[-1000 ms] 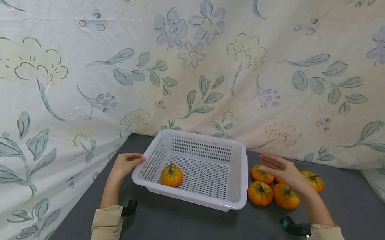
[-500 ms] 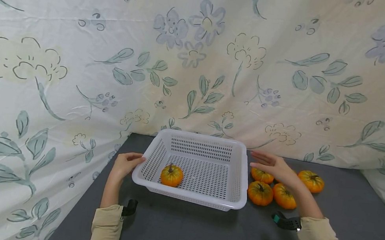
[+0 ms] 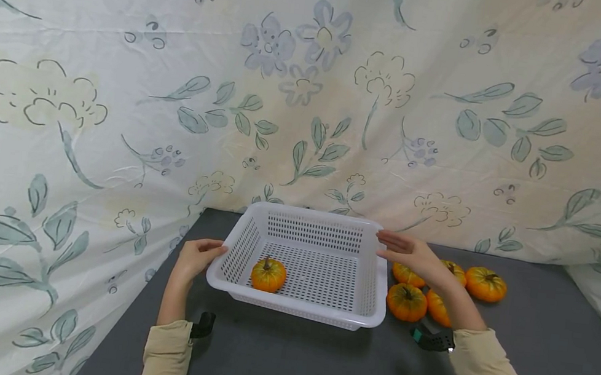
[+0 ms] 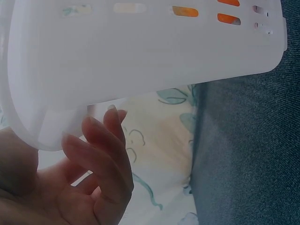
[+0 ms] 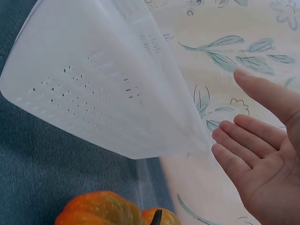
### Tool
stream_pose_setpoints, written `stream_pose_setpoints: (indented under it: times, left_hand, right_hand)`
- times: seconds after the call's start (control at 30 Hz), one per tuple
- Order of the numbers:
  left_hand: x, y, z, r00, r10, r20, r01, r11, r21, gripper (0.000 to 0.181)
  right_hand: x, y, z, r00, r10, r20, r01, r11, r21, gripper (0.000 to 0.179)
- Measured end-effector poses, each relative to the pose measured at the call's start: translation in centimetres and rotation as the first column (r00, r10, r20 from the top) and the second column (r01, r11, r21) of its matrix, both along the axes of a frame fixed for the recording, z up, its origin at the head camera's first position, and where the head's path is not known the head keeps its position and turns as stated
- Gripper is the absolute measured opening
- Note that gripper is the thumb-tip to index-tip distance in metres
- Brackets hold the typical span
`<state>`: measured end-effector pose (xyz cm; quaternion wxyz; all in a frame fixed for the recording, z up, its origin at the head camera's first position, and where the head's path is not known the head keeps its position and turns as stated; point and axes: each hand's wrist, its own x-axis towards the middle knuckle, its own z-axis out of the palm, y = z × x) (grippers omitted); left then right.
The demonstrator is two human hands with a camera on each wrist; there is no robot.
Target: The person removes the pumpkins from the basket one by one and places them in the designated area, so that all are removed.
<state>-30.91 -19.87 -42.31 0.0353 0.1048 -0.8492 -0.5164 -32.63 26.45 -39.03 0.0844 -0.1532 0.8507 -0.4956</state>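
A white plastic basket [image 3: 294, 309] with slotted walls stands on the dark table, one small orange pumpkin [image 3: 268, 275] inside near its front left corner. My left hand [image 3: 197, 260] grips the basket's left rim; in the left wrist view the thumb lies over the rim and the fingers curl beneath it. At the opposite side, my right hand [image 3: 412, 259] hovers by the back right rim with fingers and thumb extended. Nothing is in its palm, as the right wrist view shows.
Several more pumpkins [image 3: 406, 302] are grouped on the table right of the basket, some partly hidden under my right hand and forearm. A floral cloth [image 3: 315, 152] hangs along the back and left edges of the dark table [image 3: 280, 364].
My right hand has moved left from over the pumpkins to the basket's right rim, staying extended. The left hand, the basket and the pumpkin in it have kept their places.
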Motion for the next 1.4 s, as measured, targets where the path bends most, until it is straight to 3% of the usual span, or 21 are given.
stream_pose_setpoints:
  times: [0.27,0.83,1.23,1.4]
  left_hand:
    - [0.0,0.0,0.1,1.000,0.003,0.001,-0.003,1.000,-0.011,0.042]
    - [0.1,0.0,0.2,1.000,0.002,0.004,-0.002,1.000,-0.009,0.041]
    - [0.1,0.0,0.0,1.000,0.003,0.008,-0.003,1.000,0.004,0.042]
    - [0.2,0.1,0.1,1.000,0.005,0.015,-0.005,1.000,0.008,0.042]
  right_hand:
    - [-0.6,-1.3,0.3,1.000,0.010,0.003,-0.011,1.000,0.018,0.072]
    - [-1.8,-4.1,0.3,0.998,0.065,-0.006,-0.065,0.998,-0.015,0.068]
    - [-2.1,-6.3,0.8,0.996,0.061,0.064,-0.059,0.998,-0.032,0.070]
    - [-2.8,-7.1,0.5,0.995,0.087,0.056,-0.085,0.996,-0.035,0.070]
